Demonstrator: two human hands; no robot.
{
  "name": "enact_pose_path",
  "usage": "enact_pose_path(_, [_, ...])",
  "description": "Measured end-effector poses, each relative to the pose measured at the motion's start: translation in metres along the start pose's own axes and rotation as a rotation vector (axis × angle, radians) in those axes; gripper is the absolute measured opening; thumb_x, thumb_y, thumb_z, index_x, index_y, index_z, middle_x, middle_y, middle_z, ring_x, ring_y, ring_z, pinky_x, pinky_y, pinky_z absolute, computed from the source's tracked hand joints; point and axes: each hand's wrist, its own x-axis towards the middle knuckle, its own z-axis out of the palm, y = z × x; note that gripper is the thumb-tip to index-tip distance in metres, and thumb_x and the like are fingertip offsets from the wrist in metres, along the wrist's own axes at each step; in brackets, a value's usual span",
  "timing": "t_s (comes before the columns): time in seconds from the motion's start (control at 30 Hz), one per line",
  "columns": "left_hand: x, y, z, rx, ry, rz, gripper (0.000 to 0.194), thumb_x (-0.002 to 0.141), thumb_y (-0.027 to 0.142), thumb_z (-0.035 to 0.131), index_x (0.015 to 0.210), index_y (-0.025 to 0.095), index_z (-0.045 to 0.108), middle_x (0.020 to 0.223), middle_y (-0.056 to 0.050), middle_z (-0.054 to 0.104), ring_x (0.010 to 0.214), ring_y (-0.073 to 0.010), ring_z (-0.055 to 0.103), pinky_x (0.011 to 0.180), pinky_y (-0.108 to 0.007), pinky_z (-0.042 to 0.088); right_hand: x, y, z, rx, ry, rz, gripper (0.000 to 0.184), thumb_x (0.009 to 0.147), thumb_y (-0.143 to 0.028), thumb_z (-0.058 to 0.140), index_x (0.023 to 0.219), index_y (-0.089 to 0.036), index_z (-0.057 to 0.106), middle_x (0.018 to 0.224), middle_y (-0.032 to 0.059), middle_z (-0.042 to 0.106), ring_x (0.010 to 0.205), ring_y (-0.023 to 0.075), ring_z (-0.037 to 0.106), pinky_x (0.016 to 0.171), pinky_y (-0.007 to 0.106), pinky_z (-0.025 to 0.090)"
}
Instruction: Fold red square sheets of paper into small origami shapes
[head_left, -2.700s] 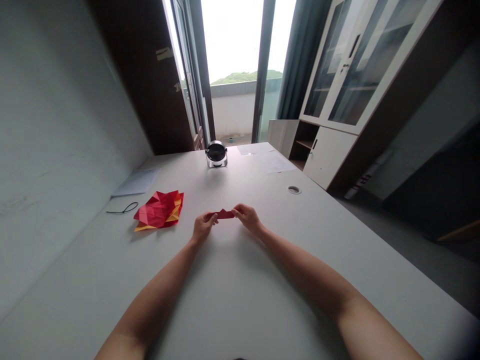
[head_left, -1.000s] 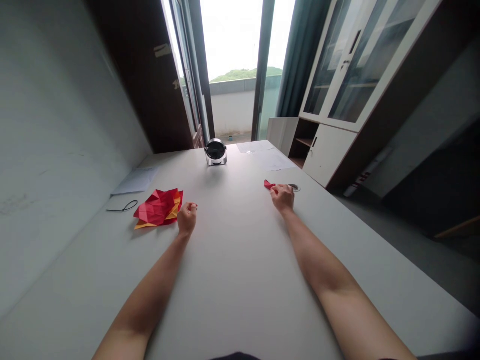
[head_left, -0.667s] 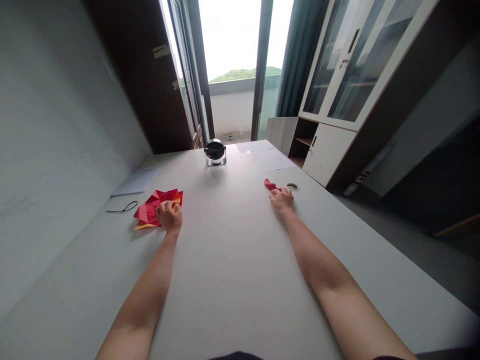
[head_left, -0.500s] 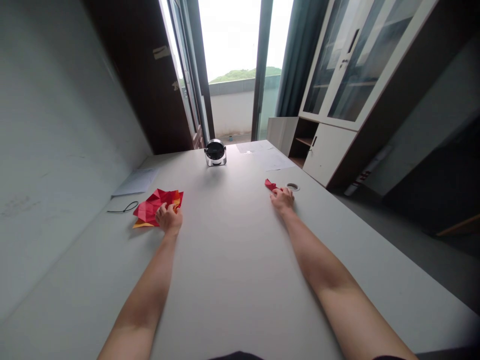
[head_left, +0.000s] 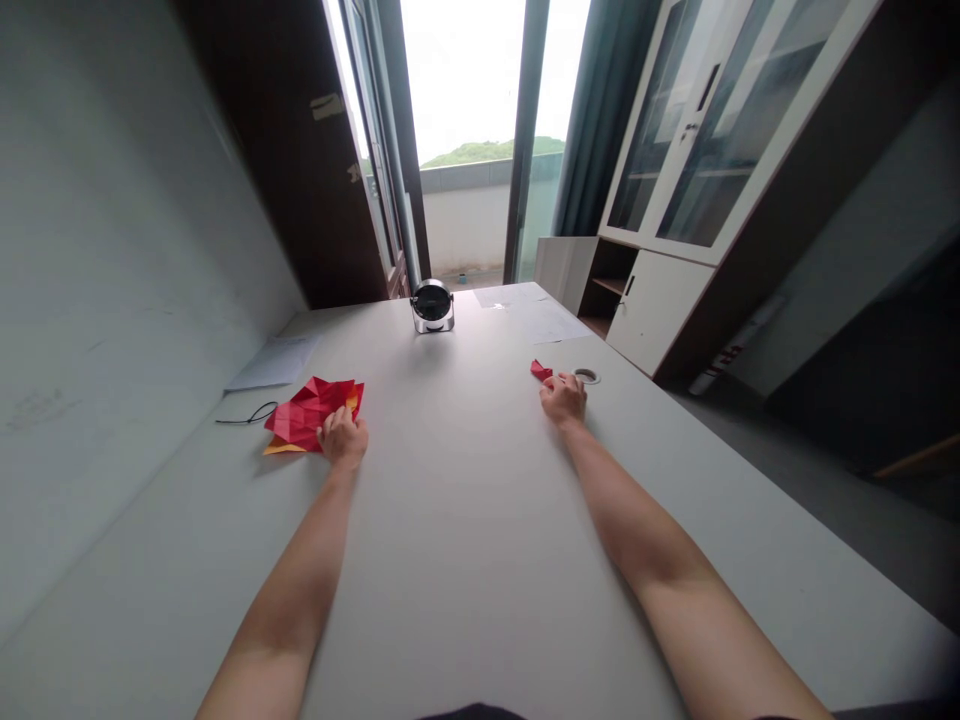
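Observation:
My left hand [head_left: 343,438] lies on the white table [head_left: 465,520] at the near right edge of a pile of creased red and orange paper sheets [head_left: 306,412]. Its fingers are curled closed on the edge of the top red sheet. My right hand [head_left: 564,397] rests far to the right. Its fingers are curled against the near edge of a small folded red paper piece [head_left: 540,371]. That piece lies on the table just beyond the knuckles.
A small black and silver desk fan [head_left: 433,306] stands at the far middle. White paper sheets [head_left: 274,362] lie at the left and others [head_left: 544,322] at the far right. A black cord loop [head_left: 244,414] lies beside the pile. A round cable grommet [head_left: 586,376] sits by my right hand.
Both hands held the small folded piece at the centre. The right hand carried it to the right by the grommet. The left hand moved left onto the paper pile and closed on it.

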Motion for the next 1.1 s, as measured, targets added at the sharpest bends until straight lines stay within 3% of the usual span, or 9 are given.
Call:
enact_pose_path(0.13, [-0.008,0.023,-0.018,-0.076,0.074,0.117,0.049,0.090,0.020,0.045,0.139,0.018,0.052,0.146,-0.013,0.050,0.139,-0.0332,0.036,0.116,-0.057,0.020,-0.001,-0.006,-0.004,0.031,0.044,-0.034,0.022,0.084,-0.027,0.052,0.090,-0.018,0.071,0.121,0.0142,0.058,0.115,0.0315,0.044,0.098,0.046,0.036])
enact_pose_path(0.23, [-0.020,0.048,-0.028,-0.130,0.036,0.300,0.053,0.089,0.018,0.046,0.142,0.019,0.050,0.146,-0.012,0.050,0.143,-0.0326,0.032,0.119,-0.056,0.014,-0.002,-0.013,-0.007,0.064,0.077,-0.076,0.023,0.085,-0.026,0.050,0.090,-0.018,0.071,0.118,0.0137,0.060,0.112,0.0304,0.046,0.098,0.045,0.037])
enact_pose_path(0.37, [-0.043,0.078,-0.027,-0.178,-0.078,0.527,0.051,0.089,0.019,0.048,0.139,0.020,0.054,0.142,-0.010,0.055,0.139,-0.0313,0.038,0.122,-0.054,0.010,-0.004,-0.020,-0.011,0.121,0.083,-0.134,0.023,0.086,-0.025,0.049,0.091,-0.017,0.071,0.115,0.0136,0.062,0.108,0.0291,0.048,0.099,0.044,0.037])
enact_pose_path(0.47, [-0.059,0.091,-0.019,-0.197,-0.159,0.664,0.044,0.089,0.021,0.051,0.133,0.021,0.060,0.139,-0.010,0.058,0.135,-0.0311,0.044,0.121,-0.054,0.015,-0.005,-0.024,-0.013,0.177,0.080,-0.196,0.023,0.087,-0.023,0.049,0.092,-0.017,0.070,0.113,0.0132,0.064,0.104,0.0277,0.052,0.100,0.044,0.038])
enact_pose_path(0.63, [-0.074,0.100,-0.014,-0.314,-0.476,0.949,0.029,0.091,0.022,0.051,0.114,0.026,0.070,0.123,-0.006,0.068,0.117,-0.0239,0.060,0.111,-0.046,0.038,-0.008,-0.039,-0.016,0.303,0.041,-0.263,0.018,0.088,-0.023,0.050,0.089,-0.018,0.068,0.103,0.0111,0.067,0.101,0.0275,0.058,0.095,0.043,0.043])
enact_pose_path(0.77, [-0.077,0.105,-0.017,-0.490,-0.596,0.919,0.025,0.094,0.025,0.050,0.103,0.025,0.073,0.118,-0.005,0.071,0.110,-0.0204,0.064,0.098,-0.036,0.049,-0.025,-0.071,-0.020,0.440,-0.091,-0.317,0.020,0.092,-0.026,0.049,0.092,-0.020,0.068,0.098,0.0078,0.068,0.089,0.0239,0.063,0.086,0.039,0.049])
enact_pose_path(0.93, [-0.077,0.107,-0.018,-0.646,-0.651,0.826,0.022,0.093,0.027,0.054,0.098,0.023,0.075,0.106,-0.006,0.074,0.103,-0.0208,0.067,0.095,-0.035,0.051,-0.060,-0.115,-0.020,0.494,-0.295,-0.636,0.023,0.094,-0.027,0.052,0.110,-0.025,0.068,0.121,0.0062,0.066,0.114,0.0229,0.058,0.099,0.040,0.047])
enact_pose_path(1.0, [-0.078,0.105,-0.018,-0.691,-0.696,0.777,0.023,0.094,0.029,0.054,0.101,0.023,0.075,0.102,-0.006,0.075,0.096,-0.0204,0.068,0.089,-0.033,0.052,-0.069,-0.121,-0.018,0.433,-0.368,-0.732,0.031,0.092,-0.031,0.057,0.122,-0.027,0.065,0.136,0.0067,0.058,0.127,0.0257,0.050,0.104,0.044,0.044])
enact_pose_path(1.1, [-0.077,0.104,-0.018,-0.744,-0.777,0.710,0.026,0.095,0.029,0.052,0.106,0.020,0.074,0.095,-0.007,0.075,0.082,-0.0180,0.069,0.076,-0.029,0.054,-0.072,-0.116,-0.013,0.324,-0.472,-0.745,0.052,0.087,-0.040,0.065,0.137,-0.028,0.056,0.148,0.0081,0.047,0.138,0.0306,0.041,0.110,0.049,0.038])
